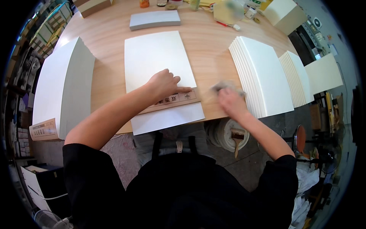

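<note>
Toward six o'clock on the pale wood-grain desk (106, 72), best keep the long, printed brown paper strip (179, 100) square and flat over the large white paper sheet (156, 57), steadying its two-o'clock corner with the left grip (166, 83), loosely curled; cannot tell if pinching anything. With the right grip (231, 101), closed on a blurred greyish cloth (225, 84) toward the strip's three o'clock, probably wipe in light, outward strokes, without dragging the strip askew

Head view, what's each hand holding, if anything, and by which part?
Right hand: seemingly a greyish cloth, by its near side, though blurred. Left hand: nothing gripped; it rests on the brown strip.
</note>
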`<state>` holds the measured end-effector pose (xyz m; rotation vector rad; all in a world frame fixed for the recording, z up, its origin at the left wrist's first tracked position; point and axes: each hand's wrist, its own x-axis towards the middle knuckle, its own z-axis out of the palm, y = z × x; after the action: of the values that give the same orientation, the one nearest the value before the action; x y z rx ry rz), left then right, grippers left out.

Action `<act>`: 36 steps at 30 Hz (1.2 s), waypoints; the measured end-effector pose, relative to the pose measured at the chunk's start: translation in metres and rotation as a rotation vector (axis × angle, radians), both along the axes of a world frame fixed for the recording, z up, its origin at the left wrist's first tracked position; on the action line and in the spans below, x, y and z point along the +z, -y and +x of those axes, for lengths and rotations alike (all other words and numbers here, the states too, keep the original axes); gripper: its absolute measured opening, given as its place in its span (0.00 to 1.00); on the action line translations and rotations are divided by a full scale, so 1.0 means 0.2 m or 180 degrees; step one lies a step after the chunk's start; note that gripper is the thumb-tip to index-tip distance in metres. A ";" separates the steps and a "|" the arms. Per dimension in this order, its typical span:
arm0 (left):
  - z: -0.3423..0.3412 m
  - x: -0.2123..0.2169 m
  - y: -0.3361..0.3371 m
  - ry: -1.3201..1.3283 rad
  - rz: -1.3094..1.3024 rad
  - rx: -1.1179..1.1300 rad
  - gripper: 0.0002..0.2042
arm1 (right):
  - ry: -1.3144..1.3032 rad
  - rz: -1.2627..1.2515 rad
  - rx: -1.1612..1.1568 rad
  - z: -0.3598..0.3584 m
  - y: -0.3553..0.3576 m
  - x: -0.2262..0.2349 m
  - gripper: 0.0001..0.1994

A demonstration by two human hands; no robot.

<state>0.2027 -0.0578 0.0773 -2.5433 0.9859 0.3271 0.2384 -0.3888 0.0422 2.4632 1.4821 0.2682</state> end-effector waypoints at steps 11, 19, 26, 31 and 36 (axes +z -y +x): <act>-0.59 -0.19 -0.25 0.0611 -0.2037 0.1023 0.26 | -0.0716 0.3735 -0.1693 -0.07 -0.06 -0.30 0.12; -0.33 0.13 -0.40 0.1924 -0.1159 0.1365 0.09 | -0.2536 0.4349 -0.2309 0.07 -0.50 0.00 0.18; -0.76 0.83 -0.66 0.3169 -0.1057 0.0671 0.01 | -0.7346 0.4928 -0.1086 0.17 -1.19 -0.14 0.19; -1.44 0.61 -1.19 0.4420 -0.0956 0.1715 0.09 | -0.7021 0.4616 0.0109 -0.32 -1.94 0.40 0.21; -1.98 0.36 -1.65 0.3490 -0.1997 0.3477 0.21 | -0.6320 0.3436 0.0574 -0.42 -2.40 0.41 0.14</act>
<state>-0.1924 0.2716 0.1502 -2.8120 -0.8419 -1.1564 0.1539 0.0903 0.1244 3.0884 2.3192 -2.7730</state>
